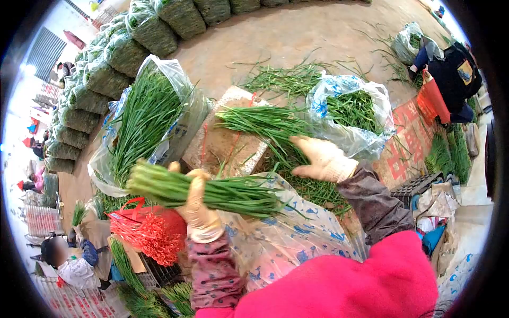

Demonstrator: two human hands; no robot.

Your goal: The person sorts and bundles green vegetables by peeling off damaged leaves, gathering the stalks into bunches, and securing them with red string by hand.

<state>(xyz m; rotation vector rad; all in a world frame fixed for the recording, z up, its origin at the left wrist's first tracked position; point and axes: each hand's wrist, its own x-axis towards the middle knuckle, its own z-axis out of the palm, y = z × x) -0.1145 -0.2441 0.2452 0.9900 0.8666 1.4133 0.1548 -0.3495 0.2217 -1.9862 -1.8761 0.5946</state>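
Note:
My left hand [199,209], in a pale glove, is wrapped round a bunch of green stalks [233,196] lying sideways, its left end blurred. Gloved too, my right hand [321,159] has its fingers apart beside a second bunch [262,121]. That bunch rests across a foam block [233,151] with red ties laid over it. Left of the block stands a plastic bag [183,79] full of long green stalks. Beyond my right hand is another bag [379,103] with shorter greens in it.
Red ties [148,233] hang from a red bag at lower left. Patterned plastic sheeting [297,230] covers my lap area. Filled bags [151,32] line the back left. Loose stalks [286,77] lie on the floor. One person [79,259] is at lower left, another [450,74] at right.

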